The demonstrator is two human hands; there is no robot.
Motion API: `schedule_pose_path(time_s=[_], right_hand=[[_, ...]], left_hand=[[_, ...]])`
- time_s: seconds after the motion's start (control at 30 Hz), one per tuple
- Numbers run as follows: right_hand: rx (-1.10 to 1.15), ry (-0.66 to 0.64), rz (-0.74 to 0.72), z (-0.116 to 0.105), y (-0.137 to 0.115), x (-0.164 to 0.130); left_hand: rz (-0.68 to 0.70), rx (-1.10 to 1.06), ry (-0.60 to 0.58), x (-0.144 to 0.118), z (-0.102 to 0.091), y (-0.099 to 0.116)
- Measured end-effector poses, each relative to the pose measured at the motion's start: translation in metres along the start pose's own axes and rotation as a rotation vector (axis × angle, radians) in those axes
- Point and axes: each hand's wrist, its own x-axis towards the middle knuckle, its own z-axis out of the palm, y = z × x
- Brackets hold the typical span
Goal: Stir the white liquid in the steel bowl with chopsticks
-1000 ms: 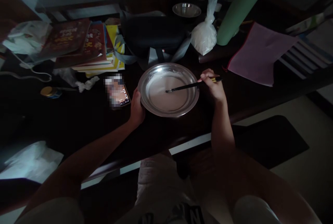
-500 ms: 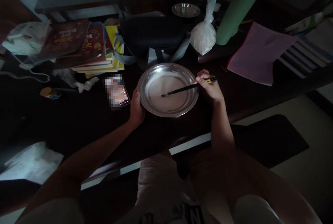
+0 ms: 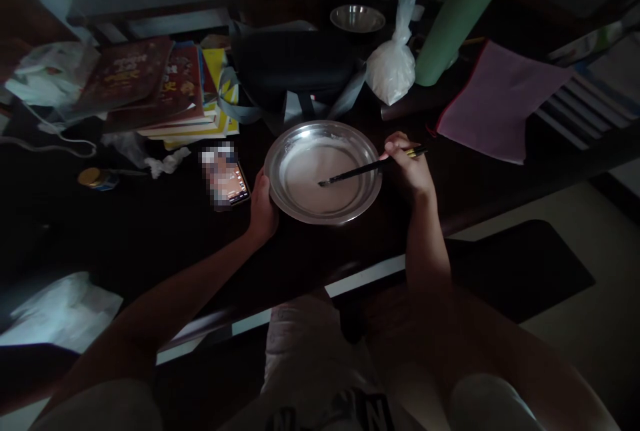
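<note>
While the left hand grips the metal plate rim, the right hand has drawn its held chopsticks rightward through the white batter, stirring on.

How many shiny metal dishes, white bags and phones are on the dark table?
Metal dishes: 2, the big metal plate and the small metal bowl
White bags: 1, the knotted white bag
Phones: 1, the phone
Total: 4
</note>
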Motion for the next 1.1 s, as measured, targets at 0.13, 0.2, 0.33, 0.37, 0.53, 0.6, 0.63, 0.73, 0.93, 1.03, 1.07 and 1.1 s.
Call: schedule_pose_path(time_s=[0.13,0.2,0.33,0.37,0.53,0.6,0.63,0.73,0.93,1.03,1.07,1.1], right_hand=[[-0.017,-0.038,-0.010,0.000,0.003,0.000],[-0.006,0.025,-0.013,-0.001,0.005,0.000],[0.028,0.030,0.007,-0.002,0.008,-0.001],[0.017,0.003,0.006,-0.002,0.009,-0.001],[-0.037,0.037,-0.042,-0.004,0.013,0.001],[-0.011,0.049,-0.049,-0.005,0.015,0.001],[0.002,0.033,-0.049,-0.004,0.016,0.001],[-0.004,-0.020,-0.050,-0.003,0.017,0.001],[-0.006,0.035,-0.044,-0.005,0.015,0.001],[0.000,-0.047,-0.062,-0.004,0.013,0.001],[-0.012,-0.054,-0.067,-0.003,0.012,0.001],[-0.025,-0.040,-0.068,-0.003,0.011,0.002]], left_hand=[[-0.004,-0.002,0.007,-0.001,0.001,0.000],[0.003,0.002,0.013,-0.002,0.001,0.000],[0.005,-0.014,0.009,-0.002,0.002,0.000],[0.005,-0.016,0.012,-0.002,0.002,-0.001],[0.005,-0.026,0.013,-0.002,0.001,0.000],[-0.003,-0.033,0.032,-0.001,0.002,0.001],[-0.006,-0.032,0.044,-0.001,0.002,0.001],[-0.006,-0.024,0.056,-0.001,0.003,0.000],[0.019,-0.026,0.023,-0.001,0.001,0.000],[0.031,-0.001,0.013,-0.001,0.000,-0.001],[0.029,0.002,0.012,-0.001,0.000,-0.001],[0.026,-0.001,0.016,-0.001,0.000,-0.002]])
